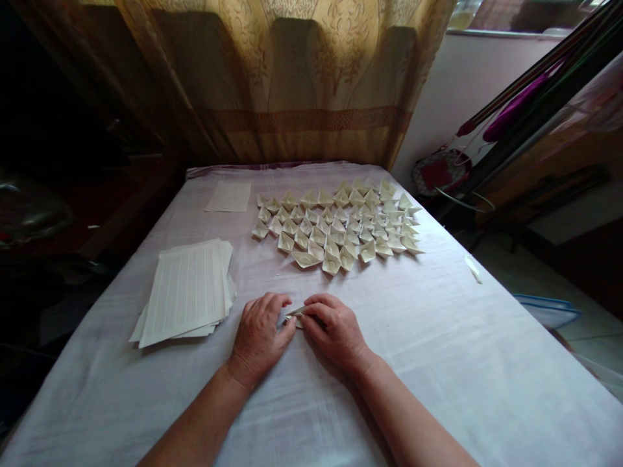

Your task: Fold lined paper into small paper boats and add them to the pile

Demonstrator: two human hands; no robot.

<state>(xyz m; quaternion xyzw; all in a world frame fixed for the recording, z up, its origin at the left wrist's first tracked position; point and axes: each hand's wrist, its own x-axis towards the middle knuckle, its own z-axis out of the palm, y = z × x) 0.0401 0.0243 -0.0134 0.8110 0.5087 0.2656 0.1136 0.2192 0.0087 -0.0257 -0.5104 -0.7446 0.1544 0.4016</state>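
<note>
Between my two hands, low over the near middle of the table, is a small folded paper boat. My left hand is curled round its left side, thumb and fingers at the paper's edge. From the right, my right hand pinches the same piece between thumb and fingers. Much of the paper is hidden by the fingers. Beyond the hands, rows of finished-looking paper boats stand close together. To the left of my left hand lies an uneven stack of lined paper sheets.
The table wears a white cloth. One loose sheet lies near the far left edge. A white strip rests at the right edge. A patterned curtain hangs behind the table, and a bag stands beyond its right side.
</note>
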